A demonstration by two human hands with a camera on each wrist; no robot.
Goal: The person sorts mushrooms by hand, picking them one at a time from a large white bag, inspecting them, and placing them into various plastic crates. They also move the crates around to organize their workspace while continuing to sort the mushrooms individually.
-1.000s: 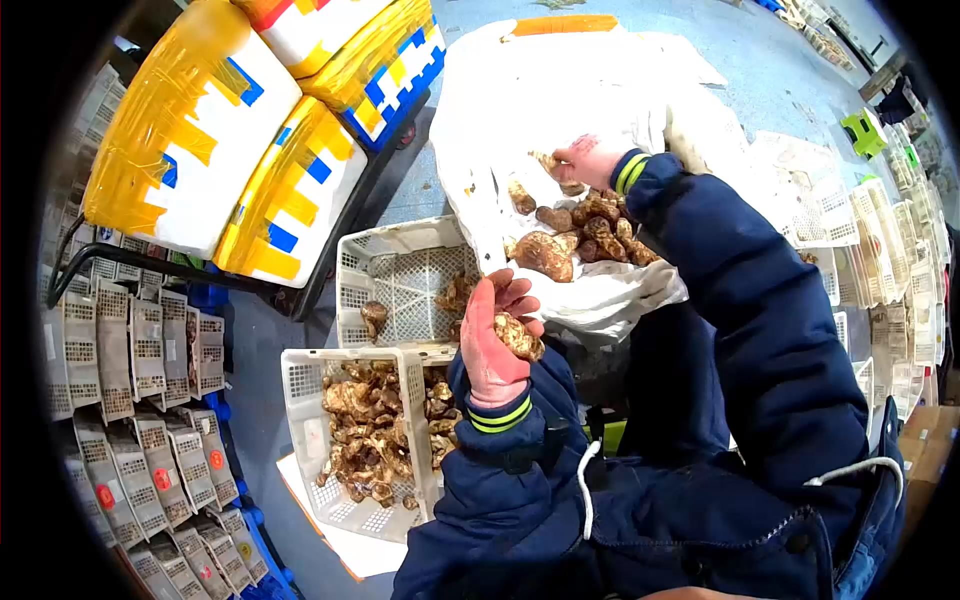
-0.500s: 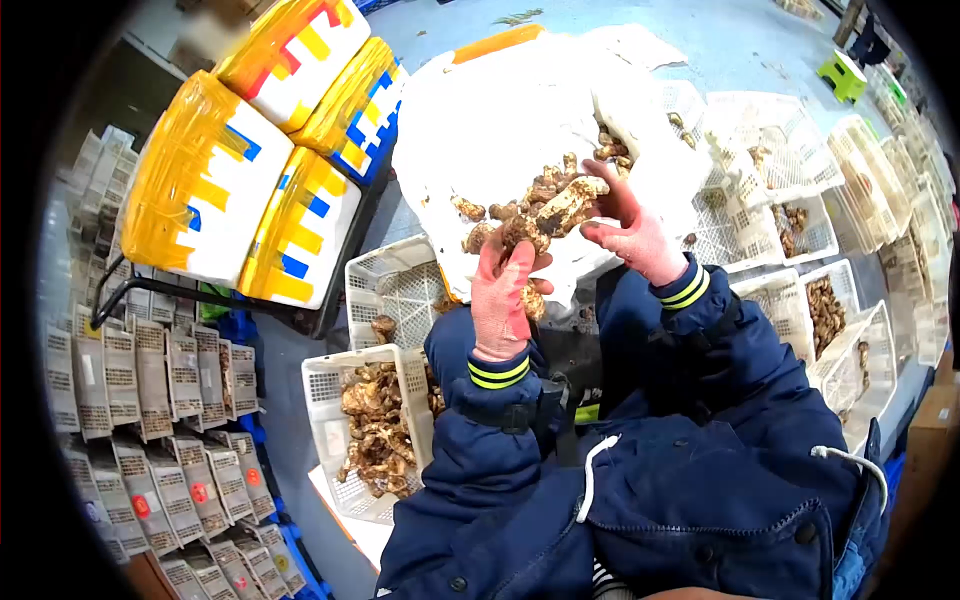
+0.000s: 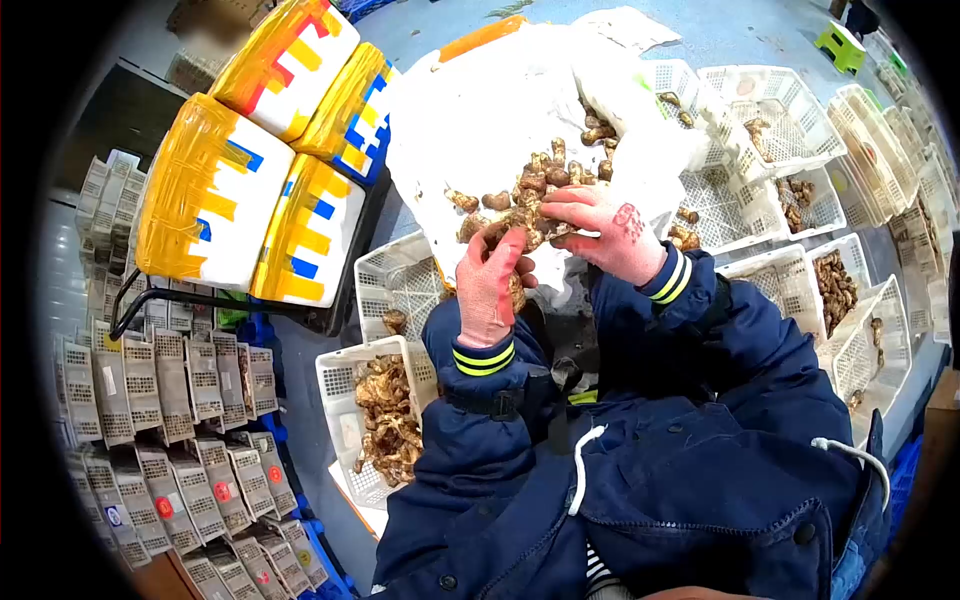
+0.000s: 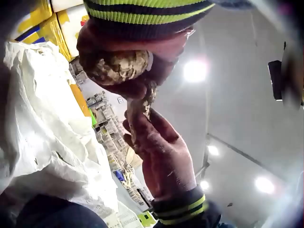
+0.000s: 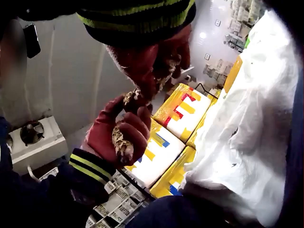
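Both hands wear pinkish gloves and meet over the near edge of a white plastic sheet (image 3: 470,120). My left hand (image 3: 486,292) curls round a brown, scaly mushroom (image 4: 122,66) in its palm. Its thumb and fingertips also reach a second mushroom (image 3: 533,228) between the hands. From the other side, my right hand (image 3: 612,238) pinches that second mushroom, its long pale stem (image 5: 167,71) showing among the fingers in the right wrist view. Just beyond them, a pile of brown mushrooms (image 3: 556,168) lies on the sheet.
A white plastic crate (image 3: 345,395) full of mushrooms stands at the lower left, with another crate (image 3: 385,270) behind it. Taped foam boxes (image 3: 225,190) sit on a cart at left. More crates (image 3: 735,215) holding mushrooms stand at right, near a green stool (image 3: 840,46).
My right hand has come back from the pile, bringing a mushroom to my left hand. The left hand keeps its mushroom in the palm. The head view has shifted.
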